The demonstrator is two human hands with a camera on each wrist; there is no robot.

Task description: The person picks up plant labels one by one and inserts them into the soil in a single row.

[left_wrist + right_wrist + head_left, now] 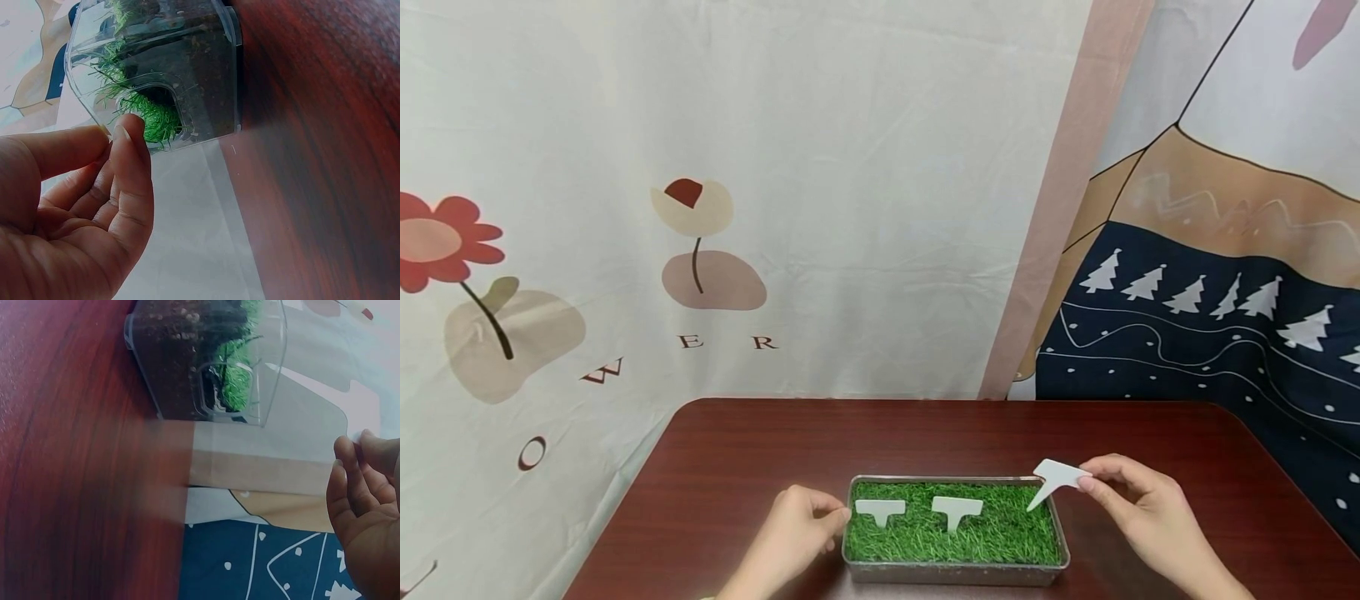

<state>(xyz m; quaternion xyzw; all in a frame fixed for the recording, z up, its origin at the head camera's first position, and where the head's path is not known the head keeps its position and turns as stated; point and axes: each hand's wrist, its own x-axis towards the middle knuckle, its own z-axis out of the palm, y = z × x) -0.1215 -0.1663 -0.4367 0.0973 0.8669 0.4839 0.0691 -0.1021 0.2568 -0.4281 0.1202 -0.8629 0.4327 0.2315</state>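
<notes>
A clear rectangular plastic planter box [955, 575] holds green artificial-looking grass [917, 546] over dark soil. Two white T-shaped plant labels stand upright in the grass, one label [880, 508] at the left and another label [957, 508] near the middle. At the box's left rim, my left hand [801, 533] pinches the edge between thumb and forefinger. My right hand [1150, 517] pinches a third white plant label [1060, 475] by one end of its head. That label is tilted, its pointed stem angled down and left over the right end of the grass.
The box stands on a reddish-brown wooden table [760, 442] with rounded far corners. Behind the table hangs a pale printed cloth [865, 208] with flowers and letters. To the right is a dark blue cloth part [1150, 367] with white trees.
</notes>
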